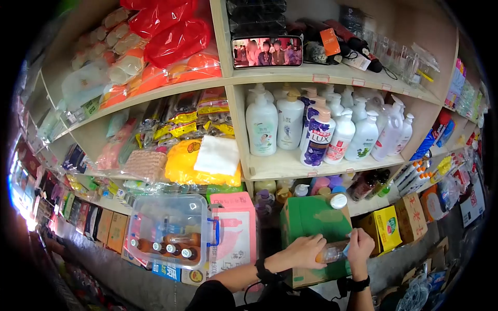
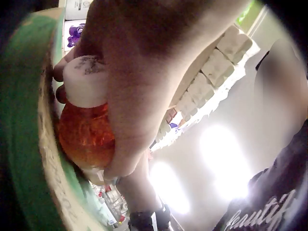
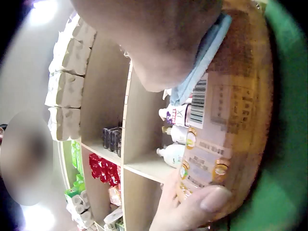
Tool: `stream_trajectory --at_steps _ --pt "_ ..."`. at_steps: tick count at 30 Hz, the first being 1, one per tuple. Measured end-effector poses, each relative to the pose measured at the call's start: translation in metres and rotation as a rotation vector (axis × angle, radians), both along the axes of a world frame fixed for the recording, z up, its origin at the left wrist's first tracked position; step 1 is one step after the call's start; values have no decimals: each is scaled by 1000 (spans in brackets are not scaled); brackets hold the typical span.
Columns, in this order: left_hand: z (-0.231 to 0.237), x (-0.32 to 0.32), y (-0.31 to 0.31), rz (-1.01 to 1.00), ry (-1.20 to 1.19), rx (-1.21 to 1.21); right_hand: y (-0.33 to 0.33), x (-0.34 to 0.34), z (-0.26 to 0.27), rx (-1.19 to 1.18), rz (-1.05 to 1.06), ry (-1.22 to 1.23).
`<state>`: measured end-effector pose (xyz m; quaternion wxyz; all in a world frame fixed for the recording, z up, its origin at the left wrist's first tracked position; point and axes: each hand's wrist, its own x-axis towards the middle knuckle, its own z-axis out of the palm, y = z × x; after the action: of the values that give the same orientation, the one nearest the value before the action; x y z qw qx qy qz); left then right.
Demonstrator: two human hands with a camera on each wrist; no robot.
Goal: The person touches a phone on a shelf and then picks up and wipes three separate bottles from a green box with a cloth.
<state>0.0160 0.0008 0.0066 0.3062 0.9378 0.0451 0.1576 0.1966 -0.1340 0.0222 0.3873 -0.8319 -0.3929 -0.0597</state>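
A clear bottle of amber liquid lies on its side over the green box. My left hand grips its capped end; in the left wrist view the fingers curl around the bottle by its white cap. My right hand is at the other end, pinching a light blue cloth against the bottle. A printed label with a barcode faces the right wrist camera. Most of the right hand's fingertips are hidden.
Another white-capped bottle stands at the box's back edge. To the left, a clear plastic tub holds several capped bottles, beside a pink carton. Behind are shelves with pump bottles and a propped phone. A yellow box is right.
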Motion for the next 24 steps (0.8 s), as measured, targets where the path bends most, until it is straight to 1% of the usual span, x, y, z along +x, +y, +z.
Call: stream_trajectory --at_steps 4,5,7,11,13,14,16,17,19,20,24 --pt "-1 -2 -4 24 31 37 4 -3 1 16 -104 58" --pt "-1 -3 -4 17 0 49 4 -4 6 21 -103 65" --pt "-3 -4 -7 12 -29 54 3 -3 15 -21 -141 179" --pt "1 -3 -6 10 3 42 4 5 6 -57 -128 105" --pt "-2 -4 -9 14 4 44 3 4 9 -81 -49 31" --pt "-4 -4 -9 16 -3 57 1 5 7 -82 -46 27" --pt "-5 -3 -9 16 -15 76 -2 8 6 -137 61 -58" --pt "-4 -3 -9 11 -22 82 -3 10 7 -133 60 -61" --pt "-3 -4 -10 5 -27 90 -7 11 9 -121 189 -109" --pt "-4 -4 -10 7 -33 101 -8 10 11 -120 188 -109" --pt "-3 -4 -11 7 -14 103 -13 12 11 -64 323 -118"
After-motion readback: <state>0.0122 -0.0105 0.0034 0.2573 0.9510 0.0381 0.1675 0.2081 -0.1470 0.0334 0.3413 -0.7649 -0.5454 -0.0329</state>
